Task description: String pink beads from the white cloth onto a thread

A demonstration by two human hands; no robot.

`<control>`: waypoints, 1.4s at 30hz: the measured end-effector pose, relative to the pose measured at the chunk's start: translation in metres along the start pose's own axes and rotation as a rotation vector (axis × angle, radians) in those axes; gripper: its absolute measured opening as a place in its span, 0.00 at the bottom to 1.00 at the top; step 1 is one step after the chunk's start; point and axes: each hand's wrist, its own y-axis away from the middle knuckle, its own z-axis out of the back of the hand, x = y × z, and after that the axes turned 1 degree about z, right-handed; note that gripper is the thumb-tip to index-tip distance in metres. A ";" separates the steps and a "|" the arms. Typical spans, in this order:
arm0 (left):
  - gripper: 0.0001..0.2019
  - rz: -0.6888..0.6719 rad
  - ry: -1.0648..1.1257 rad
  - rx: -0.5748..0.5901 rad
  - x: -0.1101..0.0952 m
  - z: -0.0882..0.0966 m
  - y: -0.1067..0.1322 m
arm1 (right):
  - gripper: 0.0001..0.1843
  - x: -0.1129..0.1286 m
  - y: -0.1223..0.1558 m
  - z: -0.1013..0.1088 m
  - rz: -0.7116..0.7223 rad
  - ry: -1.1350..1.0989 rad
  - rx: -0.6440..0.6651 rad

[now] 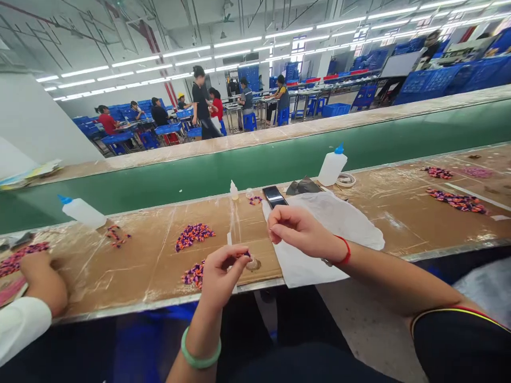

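My left hand [221,274], with a green bangle on the wrist, is pinched on a small purple and orange piece at the near edge of the cardboard-covered bench [131,266]. Just left of it lies a small heap of the same pieces [194,275]; a larger heap [194,235] lies farther in. My right hand [297,231], a red string on its wrist, is curled with fingertips pressed together above a white plastic sheet [335,223]. What it pinches is too small to make out.
A phone [274,196], a tiny glue bottle [233,191] and a big white squeeze bottle [331,166] stand at the bench's back edge, another bottle [83,211] at left. A co-worker's hand [42,282] rests at left. A green conveyor belt [255,165] runs behind.
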 end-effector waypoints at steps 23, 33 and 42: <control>0.13 0.459 0.394 -0.122 0.063 0.007 0.071 | 0.06 -0.123 0.011 -0.042 -0.138 0.923 0.628; 0.11 0.485 0.390 -0.118 0.064 0.006 0.068 | 0.07 -0.122 0.008 -0.042 -0.123 0.939 0.650; 0.12 0.478 0.393 -0.136 0.063 0.004 0.067 | 0.08 -0.118 0.004 -0.042 -0.159 0.851 0.588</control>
